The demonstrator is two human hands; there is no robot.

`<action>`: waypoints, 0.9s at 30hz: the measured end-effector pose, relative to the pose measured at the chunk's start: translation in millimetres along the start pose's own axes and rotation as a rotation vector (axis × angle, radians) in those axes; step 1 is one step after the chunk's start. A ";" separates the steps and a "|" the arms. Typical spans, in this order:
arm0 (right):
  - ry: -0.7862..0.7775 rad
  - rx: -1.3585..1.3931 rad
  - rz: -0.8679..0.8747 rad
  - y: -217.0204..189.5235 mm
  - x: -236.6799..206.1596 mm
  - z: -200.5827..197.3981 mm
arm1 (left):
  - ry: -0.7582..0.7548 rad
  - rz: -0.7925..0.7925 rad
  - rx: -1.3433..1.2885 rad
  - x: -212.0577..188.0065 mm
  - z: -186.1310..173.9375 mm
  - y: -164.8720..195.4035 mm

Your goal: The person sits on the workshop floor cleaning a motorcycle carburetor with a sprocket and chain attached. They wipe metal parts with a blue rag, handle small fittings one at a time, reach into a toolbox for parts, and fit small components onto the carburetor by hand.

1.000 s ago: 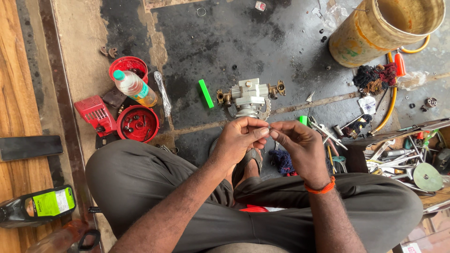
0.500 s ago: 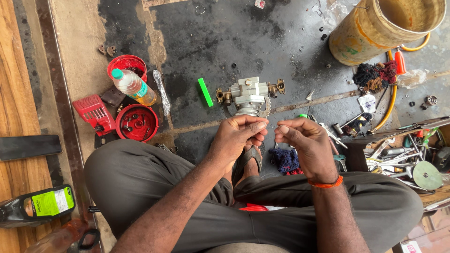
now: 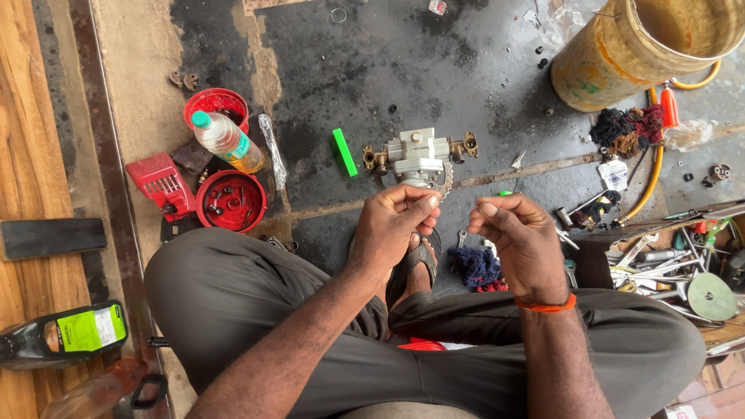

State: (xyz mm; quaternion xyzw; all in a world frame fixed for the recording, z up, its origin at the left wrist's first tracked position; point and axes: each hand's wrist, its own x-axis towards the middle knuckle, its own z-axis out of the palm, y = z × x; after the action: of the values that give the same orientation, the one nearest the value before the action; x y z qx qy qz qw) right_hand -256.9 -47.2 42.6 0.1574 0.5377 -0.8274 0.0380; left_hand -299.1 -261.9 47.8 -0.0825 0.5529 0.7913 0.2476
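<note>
Underfoot, oil-stained concrete floor (image 3: 434,70), wooden planks (image 3: 31,140)

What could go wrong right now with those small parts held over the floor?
1. The left hand pinches a small part at its fingertips; dropped, it might vanish on the dark, cluttered floor.
2. The metal carburetor-like assembly lies unsecured and could roll if bumped.
3. The open red dish of screws by the knee might tip.

Metal pump body and its toothed ring, on the dark floor

A pale grey metal pump body (image 3: 419,154) is sitting upright on the stained floor, carrying 2 brass fittings, 1 sticking out at each side. A thin toothed metal ring (image 3: 445,180) is showing just below its right edge, pinched at fingertips.
</note>
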 end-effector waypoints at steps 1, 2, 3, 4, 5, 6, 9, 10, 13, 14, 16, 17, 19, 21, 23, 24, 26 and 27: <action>0.009 0.008 0.004 0.3 0.8 -1.7 | 0.008 -0.004 0.008 -0.1 0.3 1.0; 0.019 0.016 0.009 0.3 1.8 -3.9 | 0.017 -0.009 0.016 0.1 0.9 2.0; 0.019 0.023 0.014 0.1 2.6 -6.1 | 0.027 -0.023 0.042 0.3 1.2 2.8; 0.020 0.030 0.017 -0.2 3.3 -8.0 | 0.035 -0.036 0.069 0.8 1.4 3.5; 0.022 0.036 0.023 -0.4 3.7 -9.9 | 0.043 -0.052 0.095 1.0 1.4 3.6; 0.025 0.037 0.024 -1.0 4.2 -11.4 | 0.039 -0.046 0.072 1.7 1.4 3.1; 0.021 0.032 0.025 -1.1 3.7 -12.1 | 0.033 -0.032 0.032 3.1 1.7 -2.7; 0.010 0.022 0.020 -0.4 3.7 -10.7 | 0.034 -0.029 0.035 4.5 2.6 -5.7; -0.011 -0.111 -0.006 1.6 0.7 -3.3 | -0.015 0.060 0.017 8.6 9.0 -17.4; -0.019 -0.172 -0.018 2.0 0.9 0.5 | -0.039 0.106 0.008 10.2 10.4 -20.6; -0.064 -0.284 -0.061 0.0 -1.1 6.0 | -0.045 0.087 0.001 10.6 12.0 -26.2; -0.084 -0.341 -0.082 -2.4 -0.9 7.6 | -0.048 0.076 -0.003 12.0 13.2 -27.8; -0.112 -0.395 -0.113 -7.2 -2.7 10.6 | -0.053 0.018 -0.011 11.3 9.4 -27.6; -0.138 -0.433 -0.126 -10.2 -2.6 13.3 | -0.057 -0.022 -0.031 10.6 5.2 -24.8; -0.156 -0.452 -0.118 -11.5 -2.9 14.1 | -0.063 -0.050 -0.062 9.5 3.5 -21.5; -0.133 -0.461 -0.112 -11.3 -2.9 13.9 | -0.063 -0.056 -0.060 8.7 3.9 -20.2; -0.087 -0.479 -0.101 -9.7 -2.9 12.5 | -0.063 -0.067 -0.057 7.7 5.5 -17.5; -0.087 -0.478 -0.102 -9.2 -2.7 11.4 | -0.075 -0.068 -0.065 7.4 5.9 -15.7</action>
State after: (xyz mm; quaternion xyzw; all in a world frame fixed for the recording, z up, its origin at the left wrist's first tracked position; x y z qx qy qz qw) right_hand -259.0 -53.8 55.7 0.0808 0.7232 -0.6837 0.0552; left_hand -297.0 -250.1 34.0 -0.0796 0.5142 0.8025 0.2920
